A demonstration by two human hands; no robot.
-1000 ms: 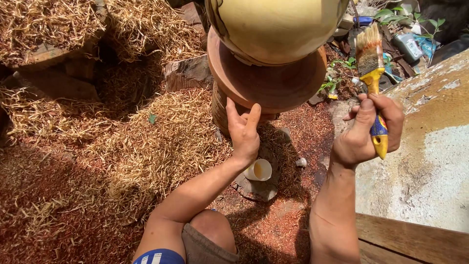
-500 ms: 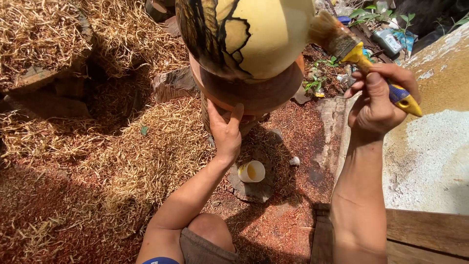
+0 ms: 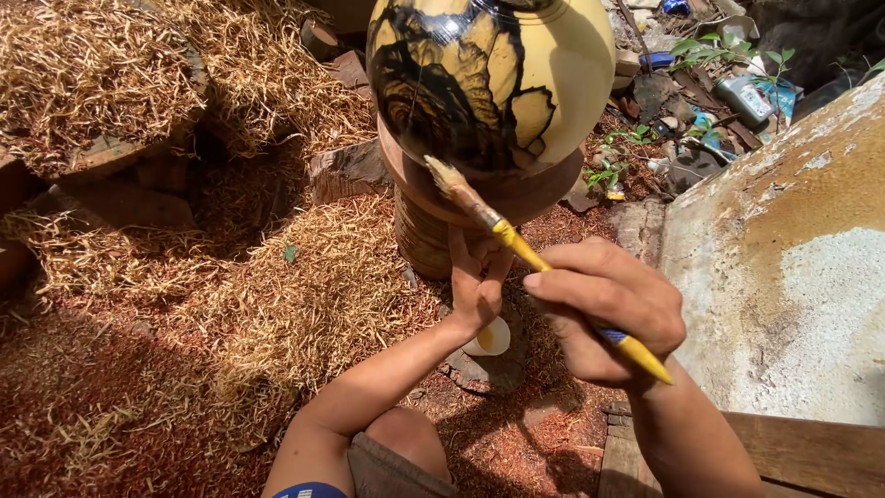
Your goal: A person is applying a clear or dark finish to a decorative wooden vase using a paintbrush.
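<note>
A glossy round wooden vase (image 3: 498, 78), yellow with black veining, stands on a reddish wooden disc (image 3: 544, 198) atop a ribbed wooden post (image 3: 422, 235). My left hand (image 3: 475, 290) reaches up under the disc, fingers against the post. My right hand (image 3: 608, 309) grips a yellow and blue paintbrush (image 3: 516, 244) by its handle. The bristles (image 3: 442, 173) touch the lower side of the vase, near the disc's edge. A small white cup (image 3: 489, 339) with yellowish liquid sits on a stone just below my left hand.
Heaps of wood shavings (image 3: 230, 277) cover the ground at left. A stained concrete slab (image 3: 793, 249) fills the right side, with a wooden plank (image 3: 811, 452) below it. Litter and small green plants (image 3: 710, 92) lie behind the vase. My knee (image 3: 406, 443) is at bottom centre.
My right hand swung the brush from the upper right down and left, so the bristles now meet the vase's lower side. The left hand stayed under the disc. The view drew closer.
</note>
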